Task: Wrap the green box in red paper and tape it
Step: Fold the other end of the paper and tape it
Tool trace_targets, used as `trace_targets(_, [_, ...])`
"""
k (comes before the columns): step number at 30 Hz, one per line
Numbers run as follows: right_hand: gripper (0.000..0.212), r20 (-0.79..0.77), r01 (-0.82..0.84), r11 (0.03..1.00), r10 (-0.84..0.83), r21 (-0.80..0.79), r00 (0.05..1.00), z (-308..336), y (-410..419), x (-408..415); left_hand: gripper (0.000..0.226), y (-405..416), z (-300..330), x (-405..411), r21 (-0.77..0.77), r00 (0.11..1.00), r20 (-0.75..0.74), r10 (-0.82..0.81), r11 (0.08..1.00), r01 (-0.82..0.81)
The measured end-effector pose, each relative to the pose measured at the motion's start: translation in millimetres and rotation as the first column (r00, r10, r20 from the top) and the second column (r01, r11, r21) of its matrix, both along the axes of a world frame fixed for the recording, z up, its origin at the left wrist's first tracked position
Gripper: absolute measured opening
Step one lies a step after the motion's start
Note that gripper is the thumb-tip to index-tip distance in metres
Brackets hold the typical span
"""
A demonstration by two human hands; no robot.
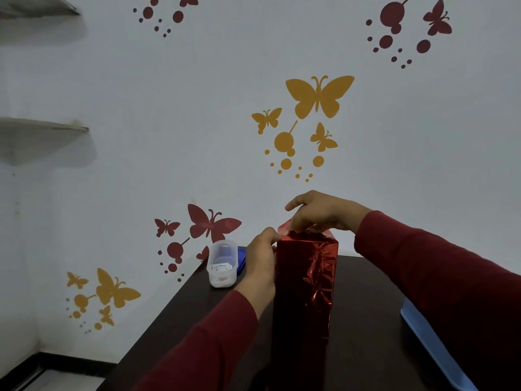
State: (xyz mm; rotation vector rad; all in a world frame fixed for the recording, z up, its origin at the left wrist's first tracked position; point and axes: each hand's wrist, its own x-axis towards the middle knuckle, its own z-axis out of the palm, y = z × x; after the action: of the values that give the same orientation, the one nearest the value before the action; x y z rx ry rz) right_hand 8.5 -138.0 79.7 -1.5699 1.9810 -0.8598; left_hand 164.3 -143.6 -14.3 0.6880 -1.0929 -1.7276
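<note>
A tall box covered in shiny red paper [306,283] stands upright on the dark table [197,303]; none of the green shows. My left hand [260,258] lies against the box's upper left side, with its fingers at the top left corner. My right hand [318,211] reaches over the top from the right and pinches the loose red paper flap at the top end. The fingertips of both hands are partly hidden behind the paper. No tape is visible.
A clear plastic container [222,263] with white bits inside stands at the table's far left, a blue lid [241,261] behind it. A light blue tray edge [434,345] lies at the right. The wall with butterfly stickers is right behind the table.
</note>
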Motion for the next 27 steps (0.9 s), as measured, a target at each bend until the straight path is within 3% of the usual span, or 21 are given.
trace_targets(6, [0.06,-0.048,0.051,0.998,-0.052,-0.024,0.997,-3,-1,2,0.025,-6,3,-4,0.0,1.0,0.025,0.008,1.0,-0.008])
trace_targets(11, [0.069,-0.092,0.156,0.987,-0.16,-0.048,0.983,-2,0,11,0.017,-18,7,-11,-0.078,0.983,0.179,0.036,0.997,-0.023])
trace_targets(14, [0.067,-0.093,0.223,0.974,-0.226,-0.034,0.97,0,-1,19,0.02,-23,2,-12,-0.126,0.979,0.198,0.049,0.992,-0.024])
trace_targets(17, [0.059,-0.18,0.293,0.955,-0.298,-0.052,0.937,-3,-3,24,0.02,-26,-1,-11,-0.154,0.979,0.196,0.062,0.988,-0.032])
trace_targets(19, [0.052,-0.253,0.338,0.918,-0.384,-0.209,0.888,-9,-3,24,0.02,-28,-2,-11,-0.154,0.975,0.211,0.072,0.987,-0.039])
trace_targets(22, [0.04,-0.138,0.36,0.853,-0.436,-0.377,0.889,-16,-1,19,0.017,-30,-4,-11,-0.156,0.974,0.215,0.07,0.987,-0.037])
trace_targets(24, [0.031,-0.071,0.33,0.885,-0.371,-0.328,0.926,-18,0,19,0.016,-31,-4,-11,-0.152,0.98,0.189,0.062,0.988,-0.033])
trace_targets(27, [0.023,-0.148,0.337,0.914,-0.374,-0.225,0.916,-23,-1,23,0.018,-32,-5,-10,-0.164,0.983,0.173,0.054,0.986,-0.025])
